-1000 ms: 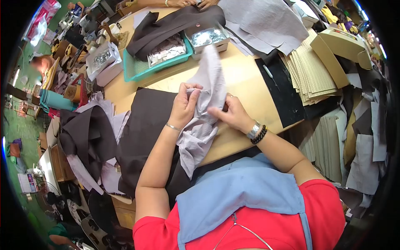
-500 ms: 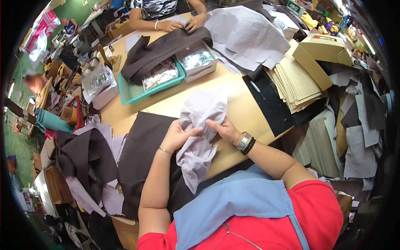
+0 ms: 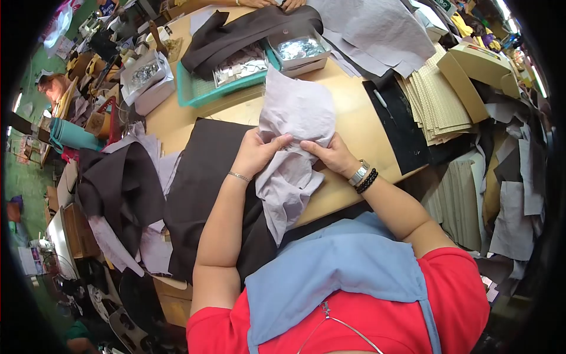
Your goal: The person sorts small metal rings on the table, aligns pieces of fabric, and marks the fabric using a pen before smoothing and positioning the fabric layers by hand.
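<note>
A crumpled pale lilac-grey fabric piece is held up in front of my body, its top part spread out and its lower end hanging in folds near my apron. My left hand pinches its left side, thumb on top and fingers behind. Opposite it, my right hand grips the right side the same way, the two thumbs nearly meeting. The fingers under the cloth are hidden. Beside my left forearm lies a large dark brown fabric sheet on the wooden table.
Farther back stand a teal basket and a white box of shiny small parts, with dark fabric across them. Stacked cream sheets and a pen are at right. A co-worker's hands show at the far edge.
The upper part of the pale fabric has opened out flatter and stands higher between my hands. My thumbs have come closer together. The view has tilted, so less of the co-worker shows.
</note>
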Demonstrator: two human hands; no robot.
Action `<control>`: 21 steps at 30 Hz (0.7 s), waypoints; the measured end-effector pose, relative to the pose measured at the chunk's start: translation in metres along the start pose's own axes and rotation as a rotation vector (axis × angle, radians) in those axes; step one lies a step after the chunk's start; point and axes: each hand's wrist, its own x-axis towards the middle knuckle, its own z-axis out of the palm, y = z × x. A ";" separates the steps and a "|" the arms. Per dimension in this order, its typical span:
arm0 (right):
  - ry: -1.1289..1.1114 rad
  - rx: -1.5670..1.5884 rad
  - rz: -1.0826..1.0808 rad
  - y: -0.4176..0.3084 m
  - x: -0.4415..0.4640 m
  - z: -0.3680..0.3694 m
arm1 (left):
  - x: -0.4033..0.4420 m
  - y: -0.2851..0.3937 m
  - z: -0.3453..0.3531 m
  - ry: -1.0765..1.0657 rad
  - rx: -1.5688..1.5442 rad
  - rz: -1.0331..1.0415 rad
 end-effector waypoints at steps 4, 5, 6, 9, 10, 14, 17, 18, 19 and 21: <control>0.004 -0.072 -0.048 -0.002 -0.001 0.001 | 0.002 0.001 -0.003 -0.053 -0.012 -0.090; 0.004 -0.108 -0.070 -0.002 0.000 0.002 | 0.001 0.000 -0.003 -0.067 -0.047 -0.088; 0.007 -0.122 -0.073 -0.002 0.000 0.001 | 0.000 -0.001 -0.003 -0.083 -0.080 -0.089; 0.026 -0.109 -0.078 0.000 0.000 0.000 | -0.003 0.007 -0.005 -0.098 -0.086 -0.070; 0.031 -0.081 -0.079 -0.001 -0.001 -0.001 | -0.003 0.008 -0.006 -0.088 -0.071 -0.074; 0.073 -0.122 -0.211 0.003 -0.002 -0.001 | 0.002 -0.003 -0.011 -0.070 -0.092 0.004; 0.040 -0.112 -0.197 0.000 -0.005 0.000 | 0.004 -0.007 -0.013 -0.106 -0.083 -0.040; 0.036 -0.073 -0.145 0.000 -0.004 0.000 | 0.004 -0.009 -0.014 -0.138 -0.041 -0.025; 0.028 -0.040 -0.094 -0.002 -0.001 -0.003 | 0.004 -0.011 -0.013 -0.168 -0.005 -0.005; 0.037 -0.019 -0.032 -0.004 0.002 -0.005 | 0.000 -0.004 -0.004 -0.179 0.005 0.079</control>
